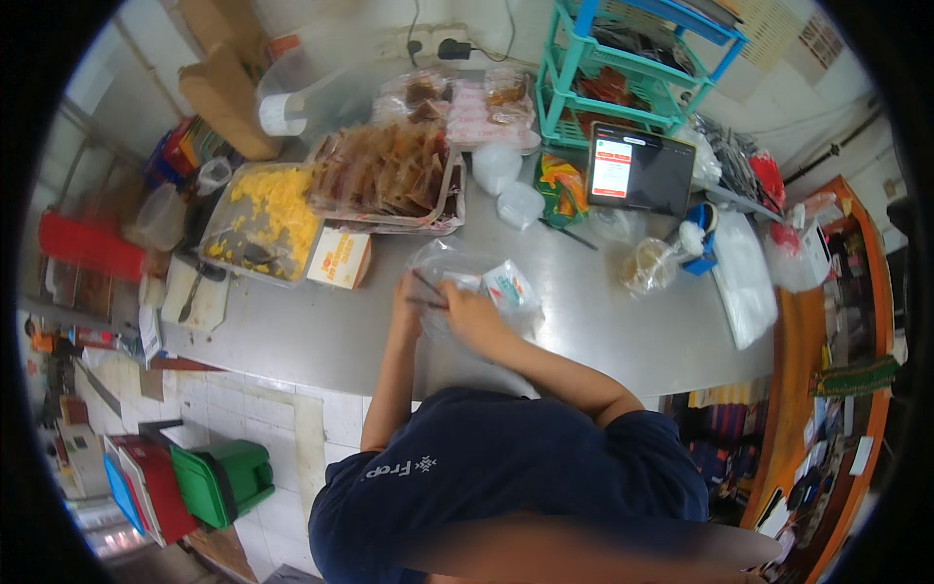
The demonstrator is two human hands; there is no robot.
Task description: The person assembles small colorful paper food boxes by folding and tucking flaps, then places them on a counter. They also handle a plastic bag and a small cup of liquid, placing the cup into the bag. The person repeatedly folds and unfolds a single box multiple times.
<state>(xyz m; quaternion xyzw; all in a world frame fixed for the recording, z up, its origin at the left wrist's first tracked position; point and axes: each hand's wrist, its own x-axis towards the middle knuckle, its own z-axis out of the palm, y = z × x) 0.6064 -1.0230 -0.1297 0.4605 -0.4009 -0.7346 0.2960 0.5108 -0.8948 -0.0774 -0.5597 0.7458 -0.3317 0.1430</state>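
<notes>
On the metal counter in front of me, a clear plastic bag point(443, 255) lies loosely spread. At its near left side my left hand point(405, 308) is closed, its fingers partly hidden. My right hand point(474, 317) is closed in a pinch just to the right. Between the two hands run dark thin strips point(428, 285), slightly blurred; their kind cannot be made out. A small white printed packet point(509, 286) lies on or in the clear plastic beyond my right hand.
To the left stand a tray of yellow shredded food point(261, 219), a white-and-orange box point(339, 258) and a tray of brown packets point(379, 175). At the back right are a tablet point(639, 167) and a teal rack point(613, 92). A tape dispenser point(699, 238) and plastic bags point(744, 277) lie right.
</notes>
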